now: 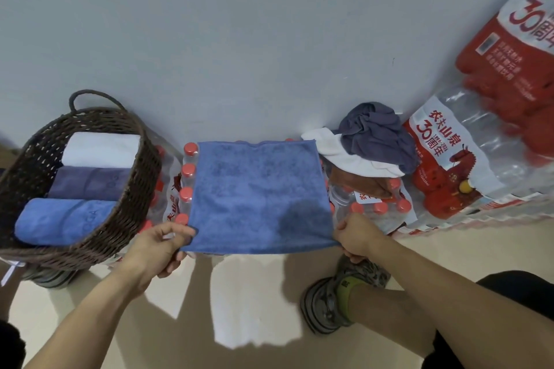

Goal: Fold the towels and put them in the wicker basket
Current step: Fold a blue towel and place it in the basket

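A blue towel [257, 192] lies spread flat over packs of bottled water. My left hand [159, 246] pinches its near left corner, and my right hand [358, 237] pinches its near right corner. At the left stands the dark wicker basket [135, 189], holding three rolled towels: a white one [100, 150], a purple one [90, 183] and a blue one [63, 220]. To the right of the spread towel sits a loose heap: a grey towel [377, 135] on a white towel [338, 150], with a brown towel [359, 183] beneath.
Shrink-wrapped packs of water bottles with red caps [189, 171] form the work surface against a pale wall. Taller stacked packs with red labels [449, 165] rise at the right. My shoe [332, 299] rests on the beige floor below my right hand.
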A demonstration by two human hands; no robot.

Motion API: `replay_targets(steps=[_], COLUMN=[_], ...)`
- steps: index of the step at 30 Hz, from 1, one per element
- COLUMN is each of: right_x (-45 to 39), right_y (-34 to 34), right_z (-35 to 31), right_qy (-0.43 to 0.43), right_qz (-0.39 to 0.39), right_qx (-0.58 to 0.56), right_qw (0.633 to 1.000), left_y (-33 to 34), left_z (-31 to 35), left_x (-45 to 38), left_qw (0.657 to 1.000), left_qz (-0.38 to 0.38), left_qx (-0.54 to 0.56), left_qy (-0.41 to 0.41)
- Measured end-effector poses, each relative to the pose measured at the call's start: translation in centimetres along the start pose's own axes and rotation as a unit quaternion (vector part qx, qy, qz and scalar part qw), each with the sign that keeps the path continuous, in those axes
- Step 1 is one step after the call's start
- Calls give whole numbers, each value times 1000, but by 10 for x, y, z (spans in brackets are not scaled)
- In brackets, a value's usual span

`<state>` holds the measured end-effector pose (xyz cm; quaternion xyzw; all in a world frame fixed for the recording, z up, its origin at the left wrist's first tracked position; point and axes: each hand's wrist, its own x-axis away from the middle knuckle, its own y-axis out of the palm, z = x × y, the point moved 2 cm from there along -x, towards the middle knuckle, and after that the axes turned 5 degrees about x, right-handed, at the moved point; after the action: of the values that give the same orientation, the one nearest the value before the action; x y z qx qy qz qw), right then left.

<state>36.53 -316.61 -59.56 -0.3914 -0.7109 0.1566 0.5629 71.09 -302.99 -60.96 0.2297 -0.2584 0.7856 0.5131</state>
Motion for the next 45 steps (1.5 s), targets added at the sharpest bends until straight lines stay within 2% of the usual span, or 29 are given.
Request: replay_targets(steps=[2, 7, 10, 12, 15, 19, 23, 24, 26, 27, 28, 30, 32, 35, 37, 45], right_x=[-1, -3, 0, 2, 2, -2, -5, -6, -9, -11, -11, -15, -24, -48, -69, -148], right_y=[-10, -26, -32, -34, -31, -25, -19, -16, -11, -9, -8, -10, -17, -31, -37, -44], right_z=[-5, -5, -2, 0, 1, -1, -2, -3, -5, -8, -13, -29, -52, -86, -104, -126], right_qy=[-25, -34, -32, -40, -47, -79, -76, -73, -58, -51, -50, -68, -123, -202, -223, -254], right_qz=[-38, -126, -173, -217, -219, -149, -180, -191, -198, -198, -196, -169, -76, 137, 209, 159], right_qx=[-18, -150, -179, -176, -118, 11, 89, 104, 126, 142, 169, 222, 222, 117, 61, 90], right_qw=[999, 980, 968, 959, 967, 986, 977, 973, 970, 969, 965, 958, 964, 963, 950, 950], left_y=[-4, -15, -16, -17, -20, -21, -13, -12, -9, -5, 1, 16, 34, 47, 44, 28], left_z=[9, 29, 32, 34, 31, 25, 23, 24, 34, 43, 54, 74, 90, 104, 110, 122], left_x=[4, 18, 19, 16, 11, 6, -4, -7, -16, -22, -29, -45, -65, -104, -126, -175], left_qw=[999, 986, 975, 965, 941, 947, 952, 943, 899, 872, 859, 865, 855, 844, 847, 836], left_qz=[-37, -128, -128, -99, -73, -101, -126, -128, -100, -66, -18, 54, 61, 42, 47, 25], left_qx=[-15, -95, -166, -213, -296, -289, -277, -305, -425, -478, -492, -427, -402, -428, -434, -475], left_qy=[6, 40, 80, 116, 145, 100, 40, 26, 43, 86, 143, 257, 321, 321, 303, 274])
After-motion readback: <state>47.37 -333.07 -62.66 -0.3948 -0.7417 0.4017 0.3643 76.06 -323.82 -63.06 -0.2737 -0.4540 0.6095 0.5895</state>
